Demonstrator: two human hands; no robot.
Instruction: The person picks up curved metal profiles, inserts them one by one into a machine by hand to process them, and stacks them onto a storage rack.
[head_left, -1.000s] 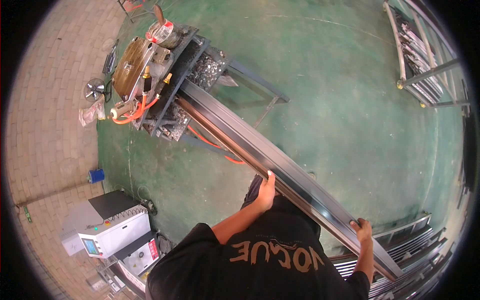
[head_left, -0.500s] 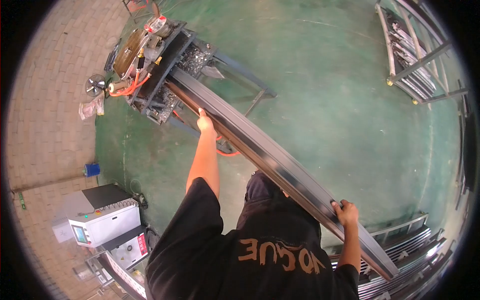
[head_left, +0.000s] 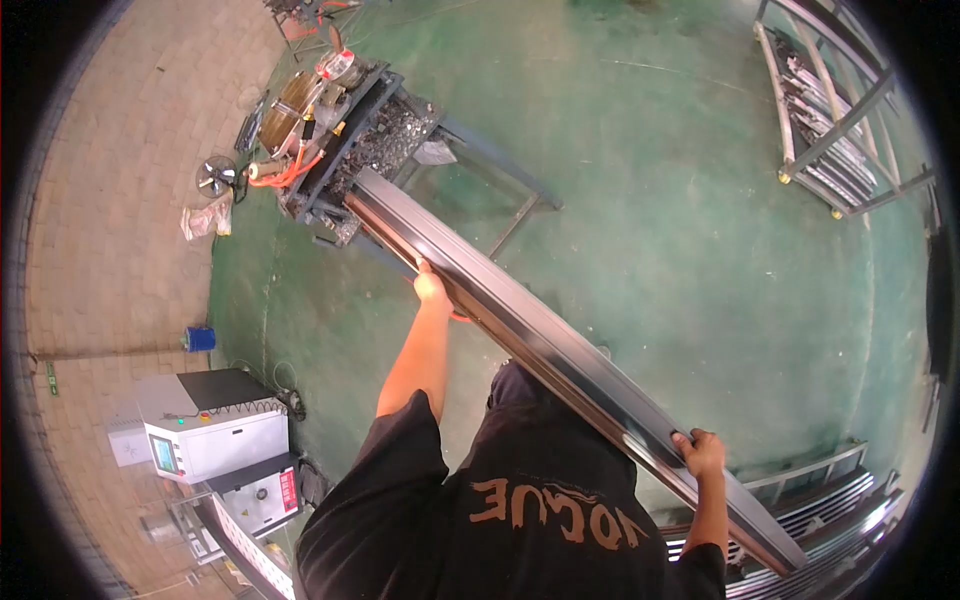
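A long grey metal profile (head_left: 540, 318), with lengthwise ridges and a brownish side, runs slantwise across the head view in front of my body. My left hand (head_left: 431, 287) grips its near edge toward the far end, thumb on top. Toward the near end, my right hand (head_left: 703, 453) is closed around the profile, with its fingers over the upper face. The far end of the profile lies over the bench machine's chip-covered bed (head_left: 395, 135), just short of the dark crossbar (head_left: 345, 140). The undersides of both grips are hidden.
Orange air hoses (head_left: 290, 172) hang on the machine, with a small fan (head_left: 217, 176) beside it. A wheeled rack (head_left: 835, 130) of metal pieces stands at the far right. Stacked profiles (head_left: 830, 510) lie at lower right. A white cabinet machine (head_left: 225, 430) stands at lower left.
The profile has drawn back toward me, and its far end has come out from under the machine's crossbar. Both hands keep their hold. The view has shifted slightly.
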